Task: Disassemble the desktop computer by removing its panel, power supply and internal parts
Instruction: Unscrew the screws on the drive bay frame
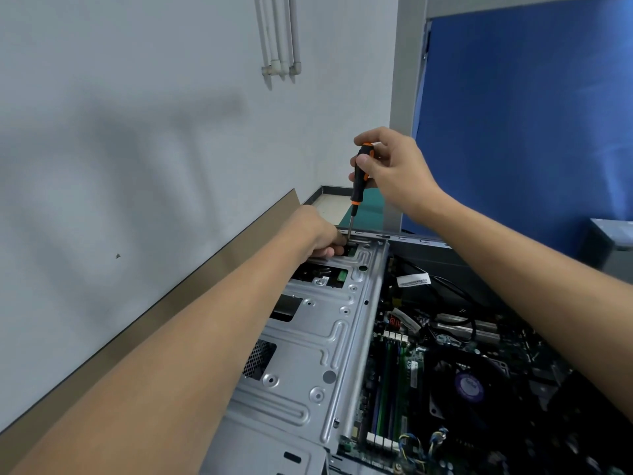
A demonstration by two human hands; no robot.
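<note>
Item: computer (421, 241), on its side on the tabletop (205, 286), close to the wall (137, 132). The side panel is off, so we look straight down into it.

Inside, left: metal frame (308, 344), silver and ribbed, covering the bays. We judge it to be the part now being freed.

Inside, right: memory sticks (387, 382) standing in their slots, a round fan (469, 385), and black cables (445, 282) looping across the board. All of these are in place.

Tool: screwdriver (357, 190), black and orange, held nearly upright with its tip at the far end of the frame. Upright suits a screw that sits flat in the metal.

Our right hand (394, 169): thumb and fingers wrapped round the handle near its top, where it turns easily.

Our left hand (317, 234): on the far end of the frame, fingers curled under beside the foot of the shaft, probably to steady the tip. We cannot tell whether they pinch the shaft, pinch a screw, or only press on the frame.

Progress, as we judge it: early, with the panel gone and the frame, power supply and board parts yet to come out.

Surroundings: a green mat (366, 204) beyond the case, a blue screen (531, 132) to the right, and white pipes (279, 36) on the wall.
</note>
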